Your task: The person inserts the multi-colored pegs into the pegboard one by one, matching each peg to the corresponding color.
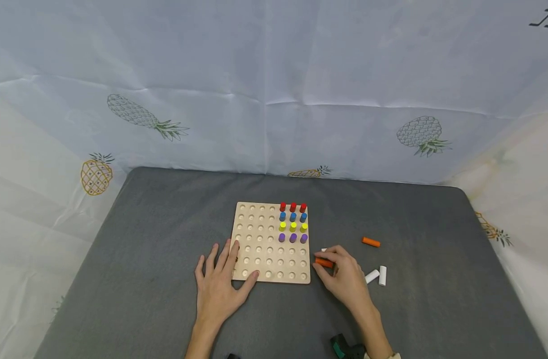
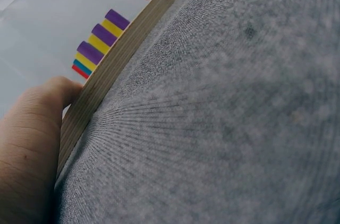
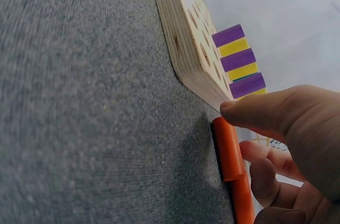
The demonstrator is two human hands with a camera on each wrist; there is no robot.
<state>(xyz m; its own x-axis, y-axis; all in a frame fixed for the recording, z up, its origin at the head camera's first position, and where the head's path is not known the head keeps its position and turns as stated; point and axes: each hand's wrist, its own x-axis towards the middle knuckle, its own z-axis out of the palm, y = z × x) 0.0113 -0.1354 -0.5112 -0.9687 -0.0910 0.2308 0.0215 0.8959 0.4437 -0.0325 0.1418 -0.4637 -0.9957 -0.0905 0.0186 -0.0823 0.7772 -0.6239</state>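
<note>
A wooden pegboard (image 1: 251,249) lies on the grey cloth, with red, blue, yellow and purple pegs (image 1: 293,238) standing in rows at its back right. My left hand (image 1: 220,289) rests on the board's left side, fingers spread and thumb at the front edge. Just off the right edge, my right hand (image 1: 343,279) has thumb and index finger around an orange peg (image 3: 228,149) lying on its side. A second orange peg (image 3: 243,200) shows behind that one in the right wrist view. Part of a white peg (image 1: 324,250) peeks out beyond the right fingers.
Right of the right hand lie two white pegs (image 1: 382,275) and a loose orange peg (image 1: 371,242). A black and green object (image 1: 345,347) is near the right wrist at the front. Behind the table (image 1: 166,199) hangs a pineapple-print curtain (image 1: 265,89).
</note>
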